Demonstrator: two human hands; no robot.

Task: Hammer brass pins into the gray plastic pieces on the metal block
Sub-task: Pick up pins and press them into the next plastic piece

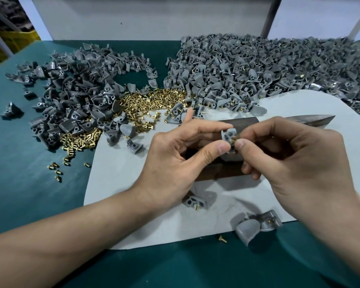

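Note:
My left hand [175, 154] pinches a small gray plastic piece [228, 135] between thumb and fingers, above the dark metal block [243, 122]. My right hand [295, 161] pinches a brass pin [236, 140] against the piece's side. The block lies on a pale sheet [133, 194] and is mostly hidden behind both hands. A metal tool [312, 119] with a tapering end lies just behind my right hand. No hammer head is clearly visible.
A heap of loose brass pins [154, 100] lies at center back. Gray pieces without pins [75, 90] are piled at left, and pieces with pins [268, 69] at right. A few pinned pieces [256, 223] lie near the sheet's front edge, on the green tabletop [29, 183].

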